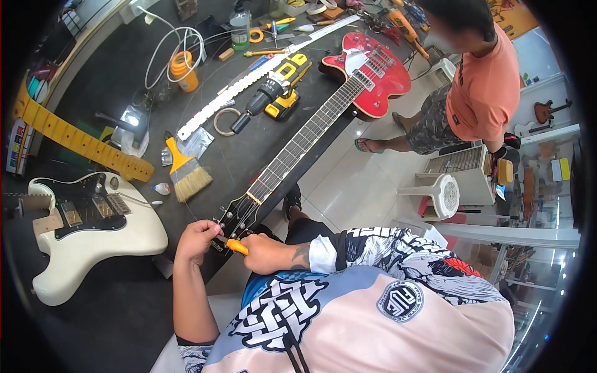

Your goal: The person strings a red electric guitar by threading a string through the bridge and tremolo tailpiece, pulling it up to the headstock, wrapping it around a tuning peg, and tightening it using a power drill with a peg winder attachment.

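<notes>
A red electric guitar (393, 74) lies diagonally along the bench edge, its long neck reaching down toward me. At its dark headstock (237, 215) both my hands are at work. My left hand (199, 239) pinches thumb and fingers together beside the tuning pegs; what lies between the fingertips is too small to make out. My right hand (266, 253) is closed round a tool with a yellow-orange handle (236, 247). The tool's thin tip points at the headstock near my left fingertips, and its exact kind is hidden.
On the dark bench (217, 177) lie a yellow-black drill (277, 87), a white notched strip (230, 94), a broad brush (188, 177), an orange bottle (184, 71) and a loose guitar neck (81, 140). A cream guitar body (102, 242) rests left. A person (479, 81) stands beyond, near a white stool (443, 196).
</notes>
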Action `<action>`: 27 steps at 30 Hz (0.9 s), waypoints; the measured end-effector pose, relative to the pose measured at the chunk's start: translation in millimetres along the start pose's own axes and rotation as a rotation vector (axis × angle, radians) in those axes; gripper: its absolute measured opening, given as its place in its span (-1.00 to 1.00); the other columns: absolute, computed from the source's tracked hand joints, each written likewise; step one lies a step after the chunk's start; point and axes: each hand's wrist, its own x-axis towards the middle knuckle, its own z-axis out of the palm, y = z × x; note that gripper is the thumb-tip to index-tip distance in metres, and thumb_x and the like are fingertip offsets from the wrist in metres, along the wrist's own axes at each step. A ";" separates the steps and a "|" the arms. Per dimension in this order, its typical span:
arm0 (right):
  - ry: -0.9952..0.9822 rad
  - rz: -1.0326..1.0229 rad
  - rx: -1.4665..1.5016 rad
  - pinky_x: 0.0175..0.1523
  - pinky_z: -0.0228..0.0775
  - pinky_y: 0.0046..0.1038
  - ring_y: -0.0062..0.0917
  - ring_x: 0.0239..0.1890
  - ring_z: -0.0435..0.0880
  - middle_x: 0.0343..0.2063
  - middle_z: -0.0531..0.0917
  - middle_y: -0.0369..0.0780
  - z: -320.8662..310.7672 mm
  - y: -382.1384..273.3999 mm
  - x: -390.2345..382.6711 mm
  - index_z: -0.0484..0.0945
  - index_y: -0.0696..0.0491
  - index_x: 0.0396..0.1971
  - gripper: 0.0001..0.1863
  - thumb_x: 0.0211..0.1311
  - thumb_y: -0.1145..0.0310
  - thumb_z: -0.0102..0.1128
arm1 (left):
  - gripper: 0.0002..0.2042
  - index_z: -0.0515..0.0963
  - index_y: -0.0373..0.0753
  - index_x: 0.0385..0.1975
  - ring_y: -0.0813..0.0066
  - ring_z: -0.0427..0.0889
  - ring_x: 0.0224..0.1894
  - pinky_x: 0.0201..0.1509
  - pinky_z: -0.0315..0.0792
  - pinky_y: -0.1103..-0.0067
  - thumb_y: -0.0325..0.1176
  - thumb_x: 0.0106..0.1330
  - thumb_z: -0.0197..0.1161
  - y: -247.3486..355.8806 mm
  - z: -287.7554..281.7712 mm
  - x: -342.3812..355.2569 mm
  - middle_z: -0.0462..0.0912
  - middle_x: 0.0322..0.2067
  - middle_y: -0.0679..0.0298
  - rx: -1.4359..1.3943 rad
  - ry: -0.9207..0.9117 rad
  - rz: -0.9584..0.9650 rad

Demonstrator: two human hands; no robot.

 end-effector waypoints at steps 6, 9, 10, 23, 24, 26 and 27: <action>-0.023 0.007 -0.017 0.17 0.53 -0.13 0.06 0.02 0.72 -0.13 0.71 0.22 -0.1 4.2 5.6 0.63 0.26 -0.02 -0.60 0.14 0.47 0.07 | -0.85 0.69 -0.29 -0.41 0.65 0.49 -0.37 -0.21 0.35 0.64 -0.40 0.42 0.31 10.6 4.1 -6.9 0.68 -0.47 0.38 0.030 0.027 -0.030; 0.035 -0.010 -0.049 0.08 0.56 -0.12 0.03 -0.06 0.74 -0.22 0.74 0.13 6.2 11.2 9.5 0.64 0.21 -0.09 -0.68 0.17 0.44 0.13 | -0.85 0.69 -0.30 -0.41 0.65 0.50 -0.37 -0.18 0.36 0.63 -0.41 0.43 0.31 17.6 11.9 -9.7 0.67 -0.46 0.37 0.124 0.063 -0.028; 0.033 -0.011 -0.049 0.08 0.56 -0.12 0.03 -0.06 0.74 -0.22 0.74 0.13 6.3 13.2 10.2 0.64 0.21 -0.09 -0.68 0.17 0.44 0.13 | -0.85 0.69 -0.30 -0.41 0.65 0.50 -0.37 -0.18 0.36 0.63 -0.41 0.43 0.31 17.4 12.4 -10.0 0.67 -0.46 0.37 0.123 0.066 -0.029; -0.123 -0.127 -0.086 0.02 0.57 -0.15 -0.04 -0.11 0.76 -0.24 0.75 0.09 5.8 30.0 23.5 0.68 0.23 -0.13 -0.71 0.25 0.37 0.20 | -0.87 0.65 -0.33 -0.38 0.64 0.49 -0.35 -0.19 0.37 0.62 -0.45 0.43 0.29 10.5 18.2 -4.5 0.66 -0.43 0.37 0.151 0.079 0.144; -0.155 -0.155 -0.065 -0.01 0.57 -0.15 -0.04 -0.13 0.76 -0.25 0.75 0.08 4.8 31.0 20.9 0.68 0.22 -0.15 -0.72 0.24 0.37 0.22 | -0.87 0.66 -0.33 -0.38 0.64 0.49 -0.35 -0.19 0.37 0.62 -0.45 0.43 0.29 10.4 18.4 -3.8 0.66 -0.43 0.37 0.154 0.074 0.156; -0.225 -0.150 -0.189 0.01 0.56 -0.18 -0.07 -0.12 0.76 -0.25 0.76 0.04 -9.7 5.7 1.8 0.68 0.18 -0.15 -0.74 0.19 0.44 0.16 | -0.87 0.66 -0.33 -0.38 0.64 0.50 -0.34 -0.19 0.37 0.62 -0.45 0.43 0.29 6.2 14.3 -4.5 0.66 -0.43 0.37 0.146 0.080 0.153; -0.294 -0.149 -0.308 0.03 0.55 -0.20 -0.10 -0.11 0.76 -0.25 0.77 -0.01 -18.8 -10.0 -9.6 0.68 0.14 -0.15 -0.72 0.14 0.51 0.11 | -0.87 0.66 -0.33 -0.38 0.63 0.50 -0.34 -0.19 0.37 0.62 -0.45 0.43 0.29 2.3 11.7 -6.2 0.67 -0.42 0.37 0.142 0.085 0.148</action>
